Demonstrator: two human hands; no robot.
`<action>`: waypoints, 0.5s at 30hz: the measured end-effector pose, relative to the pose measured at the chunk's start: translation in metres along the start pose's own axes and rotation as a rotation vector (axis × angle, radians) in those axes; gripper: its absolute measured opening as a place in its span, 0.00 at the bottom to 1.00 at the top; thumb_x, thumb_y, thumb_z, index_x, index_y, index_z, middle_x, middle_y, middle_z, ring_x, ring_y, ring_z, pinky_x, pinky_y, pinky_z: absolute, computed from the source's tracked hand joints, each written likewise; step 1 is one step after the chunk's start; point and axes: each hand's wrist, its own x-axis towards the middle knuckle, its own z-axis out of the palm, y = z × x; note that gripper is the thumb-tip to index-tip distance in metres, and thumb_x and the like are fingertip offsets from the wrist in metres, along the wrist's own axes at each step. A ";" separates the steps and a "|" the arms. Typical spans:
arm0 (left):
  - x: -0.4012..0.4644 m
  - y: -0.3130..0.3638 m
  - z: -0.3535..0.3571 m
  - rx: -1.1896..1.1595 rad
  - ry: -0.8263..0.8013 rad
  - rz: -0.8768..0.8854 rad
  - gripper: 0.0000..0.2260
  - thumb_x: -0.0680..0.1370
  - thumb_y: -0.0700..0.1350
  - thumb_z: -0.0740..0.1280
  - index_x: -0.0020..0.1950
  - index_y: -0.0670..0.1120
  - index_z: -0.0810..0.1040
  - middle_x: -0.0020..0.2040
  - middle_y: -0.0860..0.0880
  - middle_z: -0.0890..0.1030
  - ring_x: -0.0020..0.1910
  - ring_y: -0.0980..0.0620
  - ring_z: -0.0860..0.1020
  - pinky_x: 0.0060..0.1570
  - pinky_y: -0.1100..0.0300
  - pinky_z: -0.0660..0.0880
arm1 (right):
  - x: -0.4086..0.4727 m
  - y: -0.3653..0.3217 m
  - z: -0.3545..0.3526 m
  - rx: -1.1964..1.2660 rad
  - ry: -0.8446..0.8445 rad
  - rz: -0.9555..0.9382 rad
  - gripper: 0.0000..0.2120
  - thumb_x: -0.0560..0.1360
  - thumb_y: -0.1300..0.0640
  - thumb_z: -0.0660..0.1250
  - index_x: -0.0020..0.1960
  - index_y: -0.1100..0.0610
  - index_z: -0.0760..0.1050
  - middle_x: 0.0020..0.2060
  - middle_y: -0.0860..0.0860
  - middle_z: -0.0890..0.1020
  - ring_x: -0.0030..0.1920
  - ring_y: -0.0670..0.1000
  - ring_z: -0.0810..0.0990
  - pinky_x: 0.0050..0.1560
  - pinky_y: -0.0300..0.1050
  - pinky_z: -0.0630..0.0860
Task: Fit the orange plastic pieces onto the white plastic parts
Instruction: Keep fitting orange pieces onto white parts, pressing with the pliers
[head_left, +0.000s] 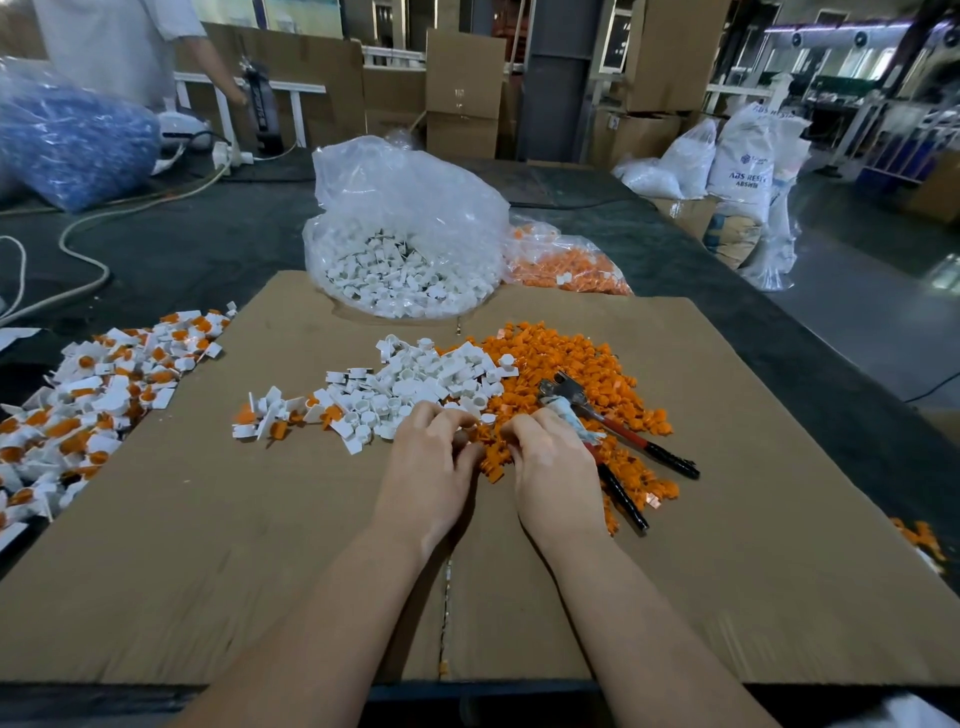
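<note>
Left hand (434, 457) curled, right hand (550, 457) curled, meeting over the near edge of the loose orange plastic pieces (561, 358); what either holds, cannot tell. Small white plastic ring parts (426, 379) heaped just left. Light, stiff, likely slippery: pinch by the rims.

Both hands' curled fingers (441, 415) dig into orange pieces (561, 358) beside white parts (426, 379).

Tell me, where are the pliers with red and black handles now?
In the head view, the pliers with red and black handles lie on the loose orange plastic pieces, right of the right hand.
</note>
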 end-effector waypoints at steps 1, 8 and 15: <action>0.000 0.000 0.000 0.012 0.017 -0.001 0.11 0.76 0.43 0.67 0.58 0.44 0.78 0.48 0.52 0.69 0.50 0.54 0.71 0.48 0.73 0.60 | 0.000 0.000 0.000 -0.002 -0.001 -0.002 0.07 0.71 0.70 0.67 0.46 0.61 0.78 0.42 0.55 0.78 0.45 0.54 0.77 0.43 0.47 0.77; 0.000 -0.003 0.004 0.185 0.006 0.020 0.15 0.81 0.43 0.58 0.67 0.46 0.73 0.62 0.46 0.72 0.60 0.47 0.66 0.56 0.65 0.59 | 0.000 0.000 0.000 -0.009 0.001 0.004 0.08 0.71 0.71 0.67 0.46 0.60 0.78 0.41 0.54 0.78 0.44 0.53 0.76 0.44 0.46 0.76; 0.000 -0.003 0.003 0.143 0.004 0.018 0.12 0.80 0.43 0.60 0.60 0.44 0.78 0.57 0.45 0.73 0.57 0.48 0.70 0.52 0.69 0.59 | -0.001 0.001 0.001 -0.019 -0.027 0.000 0.07 0.74 0.68 0.65 0.49 0.59 0.77 0.45 0.53 0.78 0.48 0.51 0.75 0.48 0.43 0.74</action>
